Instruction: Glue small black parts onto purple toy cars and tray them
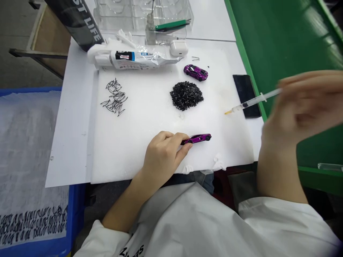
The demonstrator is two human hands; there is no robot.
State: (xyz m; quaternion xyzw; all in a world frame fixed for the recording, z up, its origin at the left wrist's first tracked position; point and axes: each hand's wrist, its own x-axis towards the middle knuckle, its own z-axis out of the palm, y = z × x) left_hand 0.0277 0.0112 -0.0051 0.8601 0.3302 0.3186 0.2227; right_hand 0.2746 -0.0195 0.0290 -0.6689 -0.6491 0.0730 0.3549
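My left hand (167, 153) pinches the rear end of a small purple toy car (199, 138) between thumb and fingers, its side turned up toward me. Over at the right, my right hand (294, 107), blurred by motion, is closed on a clear syringe (250, 102) with a yellowish tip pointing left above the white foam mat (128, 142). A second purple car (195, 72) stands on the mat beyond a heap of tiny black parts (187, 95). Thin black curved pieces (115, 98) lie scattered at the mat's left.
A glue tube (136, 59), a white earphone case (179, 48) and a small glass bottle (150, 32) line the back. A black phone (245, 93) lies right, beside the green conveyor (284, 35). A blue crate (76, 214) stands left.
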